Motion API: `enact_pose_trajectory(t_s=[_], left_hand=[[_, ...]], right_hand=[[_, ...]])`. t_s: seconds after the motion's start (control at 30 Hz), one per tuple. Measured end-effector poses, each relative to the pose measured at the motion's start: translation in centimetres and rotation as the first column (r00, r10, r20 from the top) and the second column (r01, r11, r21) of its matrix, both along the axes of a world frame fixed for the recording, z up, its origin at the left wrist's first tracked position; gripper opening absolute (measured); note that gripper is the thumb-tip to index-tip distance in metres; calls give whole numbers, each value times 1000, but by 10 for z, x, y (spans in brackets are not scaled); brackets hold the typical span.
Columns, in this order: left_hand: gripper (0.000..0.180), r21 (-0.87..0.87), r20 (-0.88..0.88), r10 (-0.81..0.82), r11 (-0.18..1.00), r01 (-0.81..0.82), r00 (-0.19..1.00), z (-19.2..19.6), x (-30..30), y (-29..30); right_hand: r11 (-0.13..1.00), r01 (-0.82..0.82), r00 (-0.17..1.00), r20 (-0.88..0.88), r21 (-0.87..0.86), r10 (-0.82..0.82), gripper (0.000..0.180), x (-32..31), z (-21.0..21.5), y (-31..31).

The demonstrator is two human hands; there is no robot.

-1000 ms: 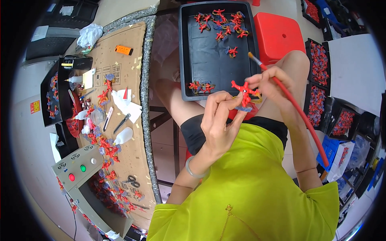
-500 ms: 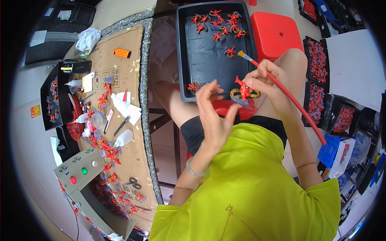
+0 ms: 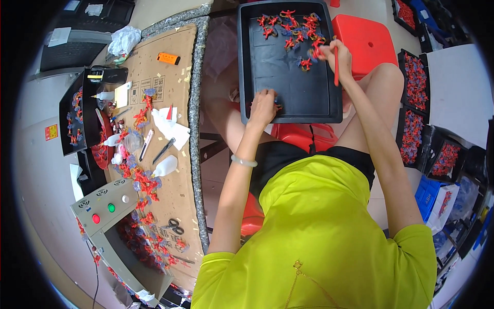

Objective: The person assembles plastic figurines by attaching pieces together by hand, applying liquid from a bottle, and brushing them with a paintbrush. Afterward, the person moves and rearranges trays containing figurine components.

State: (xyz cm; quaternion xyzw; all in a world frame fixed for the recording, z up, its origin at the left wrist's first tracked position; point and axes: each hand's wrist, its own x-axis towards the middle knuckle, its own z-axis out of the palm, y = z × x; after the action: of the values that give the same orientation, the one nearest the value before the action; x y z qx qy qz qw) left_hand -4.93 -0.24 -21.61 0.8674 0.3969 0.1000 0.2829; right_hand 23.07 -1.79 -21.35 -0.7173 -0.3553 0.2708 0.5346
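Note:
A dark tray (image 3: 288,100) lies across my lap with several small red figurines (image 3: 289,21) with blue and gold parts in its far half. At the tray's right side, my right hand (image 3: 339,59) is closed round a red-handled paintbrush (image 3: 336,69). A motion-blurred red figurine (image 3: 315,51) is at its fingertips, above the group. My left hand (image 3: 264,107) reaches into the near left corner with fingers closed over a figurine there; only a small brownish edge shows past them.
Left, a cardboard-covered bench (image 3: 172,56) carries white bottles (image 3: 165,166), scissors (image 3: 176,226), an orange box (image 3: 168,58) and many figurines beside a grey machine (image 3: 105,206). A red stool (image 3: 365,44) stands right of the tray. Bins of figurines (image 3: 415,82) line the far right.
My right hand has carried the figurine and brush forward to the group, the brush now pointing differently. My left hand has moved from beside that figurine down into the tray's near left corner.

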Motion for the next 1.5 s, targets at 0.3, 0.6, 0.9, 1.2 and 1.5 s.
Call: enact_pose_trajectory(t_s=[0.3,0.6,0.9,1.2,1.5], left_hand=[[26,1,-419,-137,989,151,898,-35,13,11],[16,-801,484,552,591,91,678,124,45,-32],[23,-810,575,656,538,231,489,167,45,-94],[24,-866,495,683,436,243,537,185,35,-100],[18,-852,519,663,448,270,539,183,33,-101]], right_hand=[[989,-14,999,-41,144,21,27,2,42,-35],[968,-84,901,-398,237,176,28,-73,133,-108],[922,-250,856,-376,296,353,31,-87,185,-113],[947,-264,809,-493,184,321,37,-89,200,-109],[938,-311,804,-486,151,344,36,-88,203,-106]])
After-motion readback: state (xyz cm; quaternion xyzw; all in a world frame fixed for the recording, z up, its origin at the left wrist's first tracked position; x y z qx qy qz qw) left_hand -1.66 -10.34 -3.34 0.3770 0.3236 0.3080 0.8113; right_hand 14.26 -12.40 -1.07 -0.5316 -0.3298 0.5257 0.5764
